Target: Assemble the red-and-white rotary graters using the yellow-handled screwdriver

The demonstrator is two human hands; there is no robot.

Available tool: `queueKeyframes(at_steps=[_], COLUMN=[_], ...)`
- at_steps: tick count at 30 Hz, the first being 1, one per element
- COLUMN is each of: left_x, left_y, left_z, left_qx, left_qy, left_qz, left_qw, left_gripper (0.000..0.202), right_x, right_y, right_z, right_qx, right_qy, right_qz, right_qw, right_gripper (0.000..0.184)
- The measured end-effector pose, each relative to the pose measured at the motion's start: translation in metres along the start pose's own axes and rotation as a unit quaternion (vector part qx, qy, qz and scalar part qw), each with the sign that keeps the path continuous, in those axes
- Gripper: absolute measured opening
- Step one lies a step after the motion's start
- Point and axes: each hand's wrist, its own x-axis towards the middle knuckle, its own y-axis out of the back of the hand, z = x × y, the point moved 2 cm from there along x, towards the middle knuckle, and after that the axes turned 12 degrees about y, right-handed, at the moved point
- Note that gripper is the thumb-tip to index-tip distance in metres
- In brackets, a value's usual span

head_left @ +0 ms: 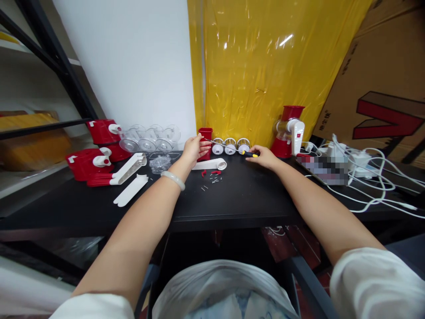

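My right hand (262,157) is closed around the black-and-yellow handle of a screwdriver (251,154). Its long thin shaft points left, above the table, toward my left hand (192,149). There the thumb and forefinger pinch together at the shaft's tip, the other fingers loosely bent; what is between them is too small to make out. Just behind the left hand stands a red plastic container (206,133). Below it lies a white crank-shaped plastic part (212,164). In front are small red plastic pieces (216,172) and several loose screws (214,180).
Three drum-shaped cutters (230,146) stand at the back. An assembled red-and-white rotary grater (287,133) is at right, beside a phone (323,169) and tangled white cables (372,186). Left are red grater bodies (89,164), clear plastic parts (148,144) and a white cover (131,190).
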Motion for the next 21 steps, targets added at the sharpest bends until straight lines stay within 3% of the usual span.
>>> queueKeyframes(at_steps=[4, 6, 8, 10, 12, 13, 21], left_x=[0.004, 0.008, 0.009, 0.007, 0.004, 0.002, -0.006], left_y=[0.001, 0.004, 0.007, 0.006, 0.004, 0.003, -0.001], left_z=[0.0, -0.002, -0.005, -0.012, -0.02, -0.024, -0.025], left_qx=[0.053, 0.143, 0.295, 0.454, 0.553, 0.58, 0.636], left_qy=[-0.009, -0.053, -0.139, -0.216, -0.23, -0.223, -0.194], left_qz=[0.019, 0.047, 0.06, 0.02, -0.035, -0.051, -0.097], left_qw=[0.998, 0.987, 0.944, 0.864, 0.8, 0.782, 0.741], left_gripper=[0.026, 0.026, 0.024, 0.025, 0.03, 0.032, 0.052], right_x=[0.001, 0.001, 0.002, 0.002, 0.002, 0.001, 0.002], right_y=[0.002, 0.004, 0.006, 0.007, 0.008, 0.008, 0.007], right_z=[-0.001, -0.001, -0.003, -0.004, -0.006, -0.006, -0.003], right_qx=[0.004, 0.003, 0.0, -0.003, -0.007, -0.008, -0.008], right_qy=[-0.003, -0.005, -0.005, -0.006, -0.009, -0.01, -0.01], right_qz=[0.01, 0.022, 0.042, 0.062, 0.073, 0.075, 0.063], right_qw=[1.0, 1.0, 0.999, 0.998, 0.997, 0.997, 0.998], right_gripper=[0.033, 0.032, 0.031, 0.03, 0.03, 0.031, 0.031])
